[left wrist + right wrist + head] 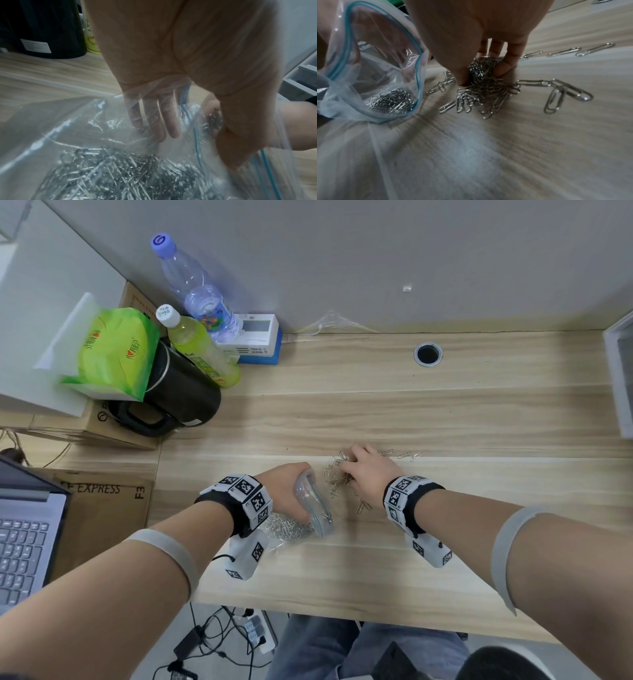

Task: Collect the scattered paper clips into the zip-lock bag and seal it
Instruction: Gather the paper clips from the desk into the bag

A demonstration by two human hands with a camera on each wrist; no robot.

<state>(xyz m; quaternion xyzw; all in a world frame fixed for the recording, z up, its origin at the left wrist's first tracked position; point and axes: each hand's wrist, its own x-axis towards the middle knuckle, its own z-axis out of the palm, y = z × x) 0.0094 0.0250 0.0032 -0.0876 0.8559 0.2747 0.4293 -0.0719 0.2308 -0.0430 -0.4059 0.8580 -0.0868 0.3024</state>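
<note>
Low in the frame, left hand (pixel 286 491) pinches the zip-lock bag (pixel 313 508) mouth agape so right hand (pixel 366 470), fingers bunched around paper clips (pixel 484 83) on the worktop (pixel 445 412), can drop them in.

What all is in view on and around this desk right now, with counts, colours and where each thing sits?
zip-lock bag: one, clear with blue seal, open, near desk edge, many clips inside
loose paper clips: many, silver, right of the bag
desk: one, light wood
water bottle: one, clear, purple cap, back left
green drink bottle: one, beside it
kettle: one, black, left
tissue pack: one, green, far left
laptop: one, grey, lower left
left hand: holds bag mouth open
right hand: grip on a clump of clips
</note>
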